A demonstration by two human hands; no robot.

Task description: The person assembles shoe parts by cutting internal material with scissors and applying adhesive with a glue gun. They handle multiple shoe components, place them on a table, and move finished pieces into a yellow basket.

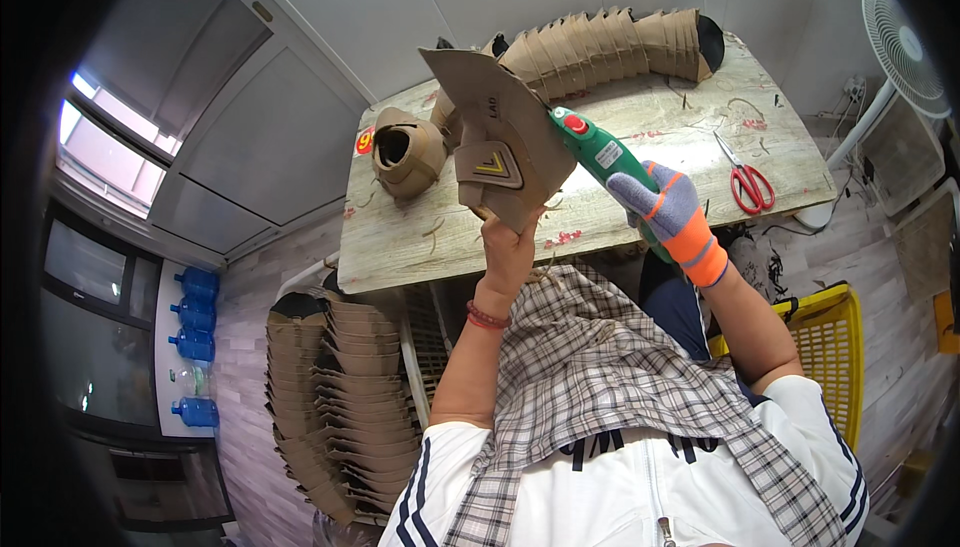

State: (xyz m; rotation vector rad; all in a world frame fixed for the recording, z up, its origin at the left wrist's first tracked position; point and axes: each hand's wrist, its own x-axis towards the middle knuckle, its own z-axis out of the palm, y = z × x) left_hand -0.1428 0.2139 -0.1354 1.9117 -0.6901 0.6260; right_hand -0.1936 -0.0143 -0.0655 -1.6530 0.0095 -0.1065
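both full: left grip (pixel 509 251) tan upper (pixel 515 125), right grip (pixel 662 205) green tool (pixel 597 144) at upper's edge, room rightward

A small shoe workshop, by the littered worktable (pixel 400 247), stacked tan uppers (pixel 370 387) and green handheld tool (pixel 605 152).

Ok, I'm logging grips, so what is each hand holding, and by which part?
The bare left hand holds the tan piece by its lower end; the gloved right hand holds the green power tool by its rear body.

Green tool (pixel 600 150) beside tan upper (pixel 522 119)
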